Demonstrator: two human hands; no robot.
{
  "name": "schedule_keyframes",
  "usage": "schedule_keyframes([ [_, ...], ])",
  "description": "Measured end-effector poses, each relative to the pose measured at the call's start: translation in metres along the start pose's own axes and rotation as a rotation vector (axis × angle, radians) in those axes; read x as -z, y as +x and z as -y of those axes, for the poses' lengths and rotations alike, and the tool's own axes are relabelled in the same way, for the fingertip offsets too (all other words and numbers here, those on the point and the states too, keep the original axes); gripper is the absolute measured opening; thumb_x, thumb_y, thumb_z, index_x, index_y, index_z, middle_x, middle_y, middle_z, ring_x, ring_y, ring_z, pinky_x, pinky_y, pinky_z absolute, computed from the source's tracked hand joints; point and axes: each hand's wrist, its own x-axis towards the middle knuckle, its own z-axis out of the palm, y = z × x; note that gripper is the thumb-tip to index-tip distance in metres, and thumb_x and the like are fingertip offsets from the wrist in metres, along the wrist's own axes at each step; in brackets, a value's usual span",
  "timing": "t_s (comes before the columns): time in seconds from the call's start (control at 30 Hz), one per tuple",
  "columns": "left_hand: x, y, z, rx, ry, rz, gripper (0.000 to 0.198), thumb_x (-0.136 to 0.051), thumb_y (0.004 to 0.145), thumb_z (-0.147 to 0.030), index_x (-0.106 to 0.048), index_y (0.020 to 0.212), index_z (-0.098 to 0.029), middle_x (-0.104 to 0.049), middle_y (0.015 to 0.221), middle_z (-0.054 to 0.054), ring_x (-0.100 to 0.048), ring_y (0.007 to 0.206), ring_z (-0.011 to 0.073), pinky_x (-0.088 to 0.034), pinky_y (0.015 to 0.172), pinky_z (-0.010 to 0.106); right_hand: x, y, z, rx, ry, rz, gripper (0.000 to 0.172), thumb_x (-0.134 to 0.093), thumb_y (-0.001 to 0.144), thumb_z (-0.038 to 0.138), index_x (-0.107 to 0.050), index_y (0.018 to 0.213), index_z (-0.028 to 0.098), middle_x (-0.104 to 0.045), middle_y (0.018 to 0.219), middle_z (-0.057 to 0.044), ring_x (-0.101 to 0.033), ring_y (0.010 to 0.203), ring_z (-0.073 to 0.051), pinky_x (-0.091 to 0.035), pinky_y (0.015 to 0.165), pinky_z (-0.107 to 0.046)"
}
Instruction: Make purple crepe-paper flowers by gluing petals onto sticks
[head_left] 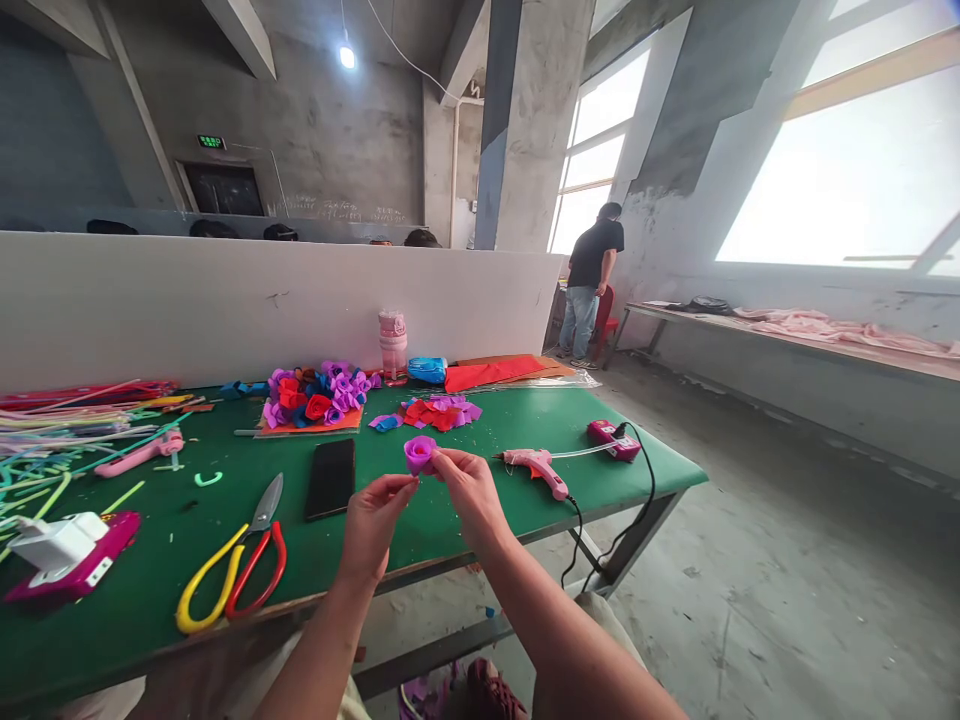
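Green sign (211, 142): characters too small to read; chalk scribbles (341, 210) likewise illegible

**Clear strip mid-counter, clutter on both sides**

The green counter (525, 420) lies bare between the flat black phone (331, 478), left, and the pink glue gun (534, 468), right. The left hand (373, 525) and the right hand (471, 495), pinching a purple paper flower (419, 452), hover there. Yellow-and-red-handled scissors (232, 570) block the near left, and red and purple paper petals (439, 411) the far side. A black cord (646, 490) loops off the right edge.

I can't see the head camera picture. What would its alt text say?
The person's right hand pinches a small purple flower above a green table, the left hand close under it. On the table lie a pink glue gun, scissors, a black phone and a pile of colourful flowers.
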Motion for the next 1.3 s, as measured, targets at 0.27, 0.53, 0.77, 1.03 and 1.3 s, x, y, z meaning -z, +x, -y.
schedule_keyframes([
  [0.27, -0.001, 0.000, 0.001, 0.006, -0.006, 0.000, 0.022, -0.081, 0.057, -0.036, -0.074, 0.068, -0.018, -0.064, 0.062, 0.002, -0.050, 0.060, 0.0127, -0.040, 0.060, 0.025, 0.001, -0.001, 0.004, 0.014, -0.022, -0.001, 0.030, -0.058, 0.071, 0.040, -0.074, 0.065, 0.015, -0.061, 0.057, -0.001, -0.047, 0.062, -0.013, -0.037, 0.060, -0.023],
  [0.53, -0.001, 0.001, 0.004, 0.031, -0.010, -0.001, 0.023, -0.082, 0.055, -0.035, -0.074, 0.068, -0.018, -0.064, 0.061, 0.001, -0.050, 0.061, 0.0125, -0.040, 0.060, 0.024, 0.003, 0.000, 0.000, 0.011, -0.020, 0.028, 0.033, -0.055, 0.075, 0.042, -0.070, 0.064, 0.014, -0.062, 0.062, -0.001, -0.048, 0.062, -0.012, -0.036, 0.062, -0.023],
  [0.77, -0.001, 0.002, 0.007, 0.033, -0.026, 0.005, 0.024, -0.080, 0.057, -0.037, -0.074, 0.070, -0.017, -0.062, 0.062, 0.001, -0.049, 0.062, 0.0125, -0.040, 0.060, 0.024, 0.007, -0.002, -0.005, -0.013, -0.021, 0.082, 0.026, -0.057, 0.072, 0.039, -0.071, 0.075, 0.017, -0.065, 0.072, -0.003, -0.056, 0.073, -0.016, -0.042, 0.071, -0.026],
  [1.03, -0.002, 0.003, 0.009, 0.047, -0.058, 0.006, 0.024, -0.080, 0.057, -0.036, -0.073, 0.069, -0.016, -0.060, 0.059, 0.000, -0.047, 0.060, 0.0111, -0.039, 0.060, 0.024, 0.003, 0.001, -0.025, 0.000, 0.102, 0.167, 0.027, -0.060, 0.064, 0.028, -0.071, 0.087, 0.018, -0.069, 0.078, -0.003, -0.060, 0.075, -0.017, -0.045, 0.073, -0.027],
  [1.3, -0.002, 0.002, 0.005, 0.053, -0.044, -0.012, 0.026, -0.081, 0.055, -0.037, -0.073, 0.068, -0.015, -0.059, 0.057, 0.000, -0.046, 0.058, 0.0106, -0.039, 0.059, 0.024, -0.001, -0.005, -0.028, -0.014, 0.085, 0.111, 0.031, -0.059, 0.065, 0.026, -0.071, 0.092, 0.016, -0.071, 0.082, -0.004, -0.063, 0.078, -0.018, -0.047, 0.073, -0.028],
])
